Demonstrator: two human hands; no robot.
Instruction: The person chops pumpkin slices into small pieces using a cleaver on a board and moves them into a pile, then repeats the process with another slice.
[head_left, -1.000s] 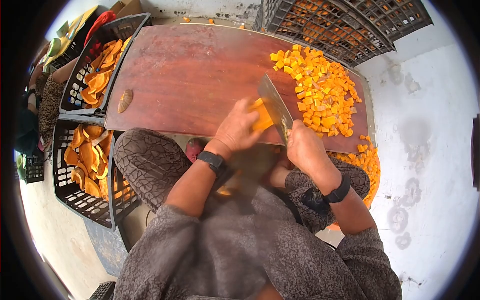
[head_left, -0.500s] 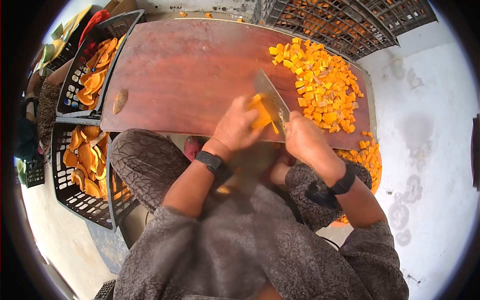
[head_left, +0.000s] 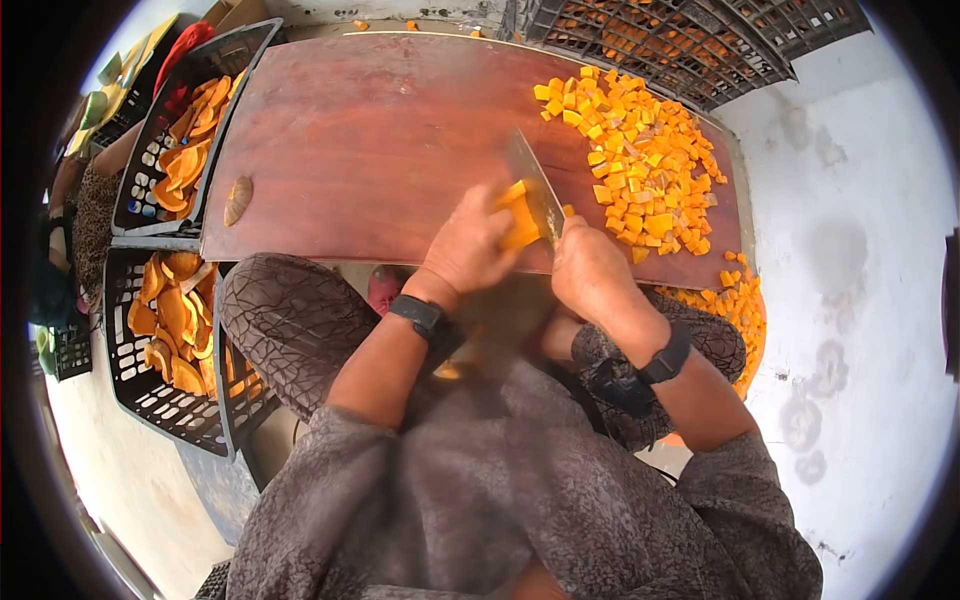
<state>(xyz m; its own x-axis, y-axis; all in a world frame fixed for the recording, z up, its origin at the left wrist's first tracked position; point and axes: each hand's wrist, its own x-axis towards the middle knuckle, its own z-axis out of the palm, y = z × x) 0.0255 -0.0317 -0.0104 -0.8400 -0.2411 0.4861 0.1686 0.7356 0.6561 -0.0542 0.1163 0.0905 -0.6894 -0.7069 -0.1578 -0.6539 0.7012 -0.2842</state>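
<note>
My left hand (head_left: 470, 238) is closed on an orange pumpkin piece (head_left: 518, 215) at the near edge of the reddish-brown board (head_left: 370, 150). In my right hand (head_left: 597, 270) is the handle of a broad cleaver (head_left: 535, 183), its blade upright against the right side of the piece. A small orange bit shows just right of the blade. Many cut pumpkin cubes (head_left: 655, 160) are heaped on the board's right end. The fingertips of my left hand are slightly blurred.
Two black crates (head_left: 232, 440) of curved pumpkin slices stand at the left, with a person's arm (head_left: 118, 150) beyond them. More cubes (head_left: 738, 310) lie in a container below the board's right corner. Black crates (head_left: 640, 45) stand behind. A brown scrap (head_left: 238, 201) lies on the board's left.
My right hand and the cleaver have shifted slightly left, nearer my left hand. The small bit beside the blade is now on its right side.
</note>
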